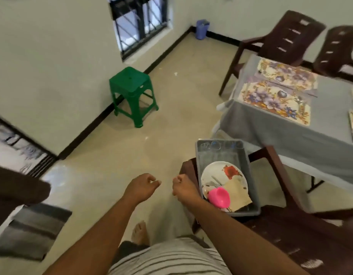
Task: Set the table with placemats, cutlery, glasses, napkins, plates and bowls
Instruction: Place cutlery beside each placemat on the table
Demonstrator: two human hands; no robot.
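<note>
Beside the table [291,135], both hands [141,187] [184,188] hang loosely curled, empty.

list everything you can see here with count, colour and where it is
placemats: two in full view, floral purple and cream, on the table; edges of more at the right
table: one, grey cloth, right side
cutlery: a few silver pieces on the placemats, too blurred to count
chairs: several, dark brown, around the table
bin: one, grey, on the near chair
glasses: clear, far end of the bin, count unclear
plate: at least one, white with red flower, in the bin
napkin: beige, on the plate
bowl: one, pink, on its side in the bin
stool: one, green, by the wall
wastebasket: one, blue, far corner
left hand: loosely curled, holding nothing
right hand: loosely curled, beside the bin
</note>
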